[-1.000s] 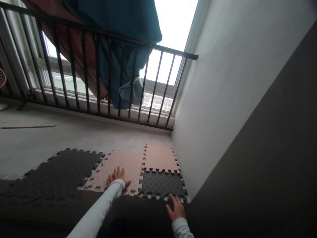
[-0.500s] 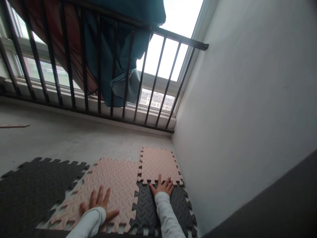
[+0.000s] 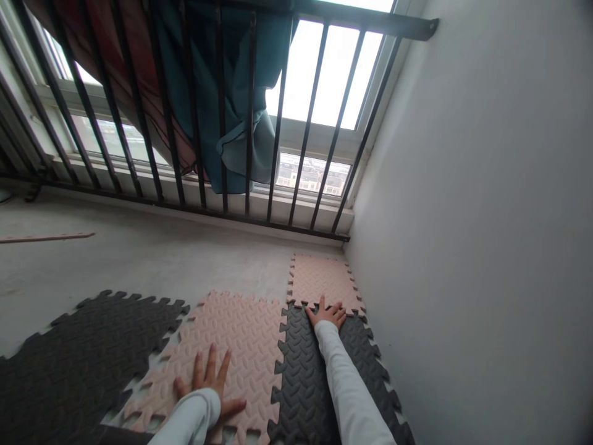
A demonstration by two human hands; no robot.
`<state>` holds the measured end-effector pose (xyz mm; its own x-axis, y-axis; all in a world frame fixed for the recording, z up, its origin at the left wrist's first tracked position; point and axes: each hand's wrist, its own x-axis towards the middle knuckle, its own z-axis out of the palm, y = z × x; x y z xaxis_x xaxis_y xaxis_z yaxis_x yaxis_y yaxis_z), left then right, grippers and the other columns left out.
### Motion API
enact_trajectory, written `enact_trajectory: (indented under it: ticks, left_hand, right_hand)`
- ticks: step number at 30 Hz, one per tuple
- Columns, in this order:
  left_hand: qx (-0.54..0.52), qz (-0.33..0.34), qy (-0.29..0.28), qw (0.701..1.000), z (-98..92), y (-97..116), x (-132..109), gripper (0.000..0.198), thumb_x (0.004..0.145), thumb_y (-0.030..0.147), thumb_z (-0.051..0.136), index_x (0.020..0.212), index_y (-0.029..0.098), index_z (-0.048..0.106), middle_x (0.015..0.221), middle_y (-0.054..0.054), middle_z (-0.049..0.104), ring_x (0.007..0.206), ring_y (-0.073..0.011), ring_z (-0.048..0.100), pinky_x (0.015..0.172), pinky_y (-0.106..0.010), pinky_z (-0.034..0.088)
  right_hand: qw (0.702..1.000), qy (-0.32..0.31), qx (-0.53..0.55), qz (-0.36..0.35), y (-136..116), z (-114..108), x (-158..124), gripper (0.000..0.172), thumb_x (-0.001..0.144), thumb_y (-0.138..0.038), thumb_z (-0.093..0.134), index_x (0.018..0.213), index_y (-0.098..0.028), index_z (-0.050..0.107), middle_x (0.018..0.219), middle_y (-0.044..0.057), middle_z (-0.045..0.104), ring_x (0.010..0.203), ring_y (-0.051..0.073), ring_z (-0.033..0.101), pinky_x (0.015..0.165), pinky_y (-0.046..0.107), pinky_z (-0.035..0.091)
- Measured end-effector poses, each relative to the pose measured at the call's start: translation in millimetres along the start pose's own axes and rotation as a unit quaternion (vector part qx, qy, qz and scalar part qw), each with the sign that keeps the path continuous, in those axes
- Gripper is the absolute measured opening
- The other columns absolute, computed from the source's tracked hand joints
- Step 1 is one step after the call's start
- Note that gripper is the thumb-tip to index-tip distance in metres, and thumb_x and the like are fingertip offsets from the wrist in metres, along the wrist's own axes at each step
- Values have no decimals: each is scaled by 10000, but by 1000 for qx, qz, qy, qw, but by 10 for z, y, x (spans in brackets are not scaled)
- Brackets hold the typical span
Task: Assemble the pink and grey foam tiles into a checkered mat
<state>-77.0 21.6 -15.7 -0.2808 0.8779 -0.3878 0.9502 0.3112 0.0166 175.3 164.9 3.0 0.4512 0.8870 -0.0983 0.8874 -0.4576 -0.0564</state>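
Observation:
My left hand [image 3: 210, 380] lies flat with spread fingers on a pink foam mat tile [image 3: 245, 334] with toothed puzzle edges. My right hand [image 3: 327, 314], fingers also spread, presses over the seam where a black foam tile [image 3: 301, 371] meets a smaller-looking pink tile [image 3: 322, 278] by the wall. Along their shared side, the larger pink tile and the black one sit edge to edge. To the left, another black tile [image 3: 102, 352] lies beside the pink one, with a strip of pale floor showing between them.
A white wall [image 3: 472, 247] rises on the right. Ahead, a dark metal railing [image 3: 250, 216] stands before the windows, with blue and reddish cloth [image 3: 236, 123] hanging behind it. A thin pinkish strip [image 3: 50, 237] lies on the grey floor [image 3: 176, 253] at left.
The view has shifted, so the tiles and both hands appear farther right. Both hands stay flat on the tiles, and more of my right sleeve shows.

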Motion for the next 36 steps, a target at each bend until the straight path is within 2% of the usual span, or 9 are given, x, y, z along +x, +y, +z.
enact_trajectory:
  ticks: [8, 13, 18, 21, 24, 26, 30, 36]
  left_hand:
    - [8, -1, 3, 1000, 38, -22, 26, 950, 457, 621, 508, 1290, 343, 146, 1422, -10, -47, 1246, -328, -165, 875, -671, 12]
    - [6, 1, 14, 1000, 105, -43, 63, 935, 465, 617, 504, 1290, 341, 159, 1422, -8, -54, 1246, -322, -170, 877, -667, 15]
    - [9, 2, 21, 1000, 89, -34, 56, 937, 467, 610, 509, 1291, 337, 159, 1423, -12, -35, 1248, -329, -157, 875, -671, 30]
    - [11, -1, 7, 1000, 48, -22, 34, 935, 469, 604, 512, 1290, 343, 147, 1422, -12, -45, 1250, -329, -152, 875, -669, 33]
    - [14, -1, 3, 1000, 31, -20, 25, 928, 477, 602, 511, 1289, 352, 136, 1422, -9, -58, 1249, -324, -159, 876, -669, 21]
    - [14, 1, 5, 1000, 29, -22, 27, 933, 473, 598, 520, 1288, 355, 135, 1422, -10, -60, 1246, -326, -164, 874, -671, 17]
    - [18, 1, -2, 1000, 5, -19, 24, 929, 467, 598, 529, 1284, 363, 153, 1423, -13, -43, 1250, -330, -146, 876, -671, 21]
    - [11, 5, 8, 1000, 14, -9, 19, 931, 457, 589, 544, 1281, 360, 176, 1424, -19, -23, 1254, -336, -124, 876, -670, 39]
  right_hand:
    - [1000, -11, 6, -12, -35, 15, 35, 887, 621, -750, 225, 1314, -197, 196, 1355, 249, 139, 1209, 401, 152, 906, 575, -27]
    - [999, -12, 14, -41, 11, 69, 19, 830, 669, -715, 168, 1317, -197, 185, 1370, 225, 116, 1218, 377, 150, 910, 572, -55]
    - [999, -35, -12, -40, -23, 45, -17, 755, 726, -650, 150, 1319, -182, 170, 1372, 223, 119, 1246, 356, 40, 870, 628, -72]
    - [994, -29, -19, -100, -158, -36, -64, 648, 770, -564, 219, 1306, -200, 211, 1388, 178, 112, 1255, 338, -7, 866, 651, -14]
    - [972, -31, -4, -231, -373, -115, -90, 515, 796, -393, 313, 1287, -252, 249, 1399, 80, 155, 1266, 258, 84, 947, 560, 77]
    - [953, -61, -6, -295, -528, -139, -86, 522, 776, -285, 361, 1284, -264, 246, 1396, 37, 183, 1260, 202, 136, 979, 487, 123]
    - [950, -107, -19, -293, -742, -113, -68, 559, 730, -192, 404, 1264, -287, 270, 1387, 19, 214, 1250, 202, 165, 951, 526, 173]
    - [952, -94, -7, -292, -752, -54, -116, 510, 736, -168, 372, 1235, -262, 322, 1330, 54, 330, 1236, 194, 194, 946, 564, 128]
